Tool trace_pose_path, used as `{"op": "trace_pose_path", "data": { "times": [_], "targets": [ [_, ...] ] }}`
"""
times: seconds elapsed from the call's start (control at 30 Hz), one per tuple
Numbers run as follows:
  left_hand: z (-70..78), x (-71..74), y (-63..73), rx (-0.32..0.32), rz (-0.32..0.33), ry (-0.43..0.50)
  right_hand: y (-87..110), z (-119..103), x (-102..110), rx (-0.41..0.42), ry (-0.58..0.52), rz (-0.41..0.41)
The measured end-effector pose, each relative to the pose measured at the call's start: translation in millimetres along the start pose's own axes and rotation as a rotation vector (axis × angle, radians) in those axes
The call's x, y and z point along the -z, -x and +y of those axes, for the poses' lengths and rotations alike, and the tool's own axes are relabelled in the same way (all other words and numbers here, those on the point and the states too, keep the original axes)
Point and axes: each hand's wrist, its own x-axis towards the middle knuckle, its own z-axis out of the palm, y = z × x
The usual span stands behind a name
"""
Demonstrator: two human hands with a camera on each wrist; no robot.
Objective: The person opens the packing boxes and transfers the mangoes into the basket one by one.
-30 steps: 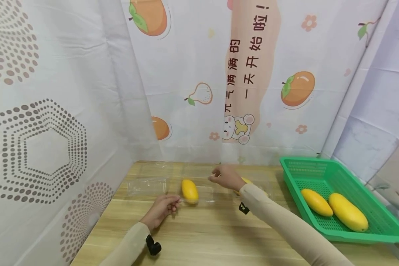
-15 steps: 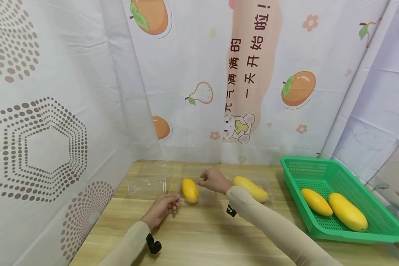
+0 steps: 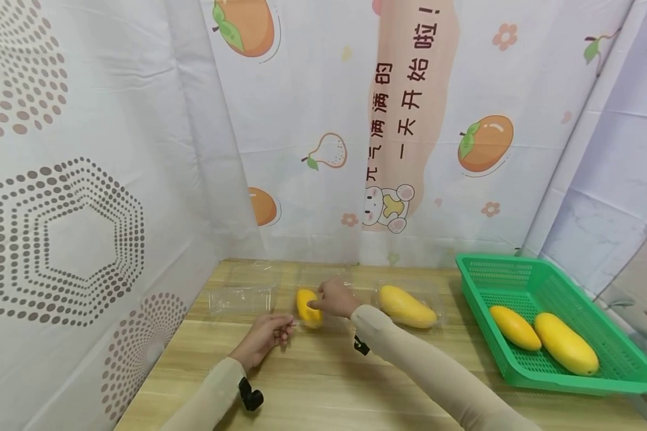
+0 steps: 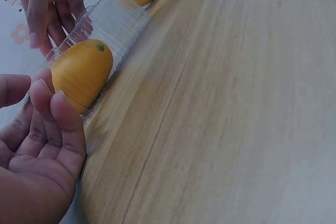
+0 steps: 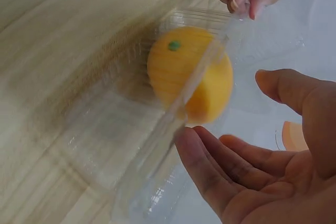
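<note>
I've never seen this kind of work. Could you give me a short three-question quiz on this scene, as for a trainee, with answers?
1. Counting: how many yellow oval fruits lie in the green rectangular plastic basket?
2. True or false: the left hand pinches the edge of a clear plastic box.
3. Which is nearest the right hand? A) the basket; B) the fruit in that box; C) the boxed fruit beside the basket.

Key: 1. Two. 2. True. 3. B.
</note>
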Motion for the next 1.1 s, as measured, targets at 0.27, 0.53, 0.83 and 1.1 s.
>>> {"op": "trace_pose_path", "data": {
  "times": [0.27,0.53,0.83,1.1],
  "targets": [
    [1.0,-0.5,0.3,0.005,0.004,0.002,-7.5,-1.5,-17.2,-0.092,0.085,0.007],
    [0.5,0.2,0.5,0.007,-0.001,0.002,-10.2,-3.7,-25.6,-0.080,0.138,-0.001],
    [1.4,-0.2,1.5,-0.009,-0.012,0.003,-12.4,-3.7,-18.7,-0.071,0.238,-0.042],
    [1.2,-0.5,2.5,-0.009,-0.013,0.006,-6.8,-0.7,-18.4,-0.035,0.261,-0.016]
  ]
}}
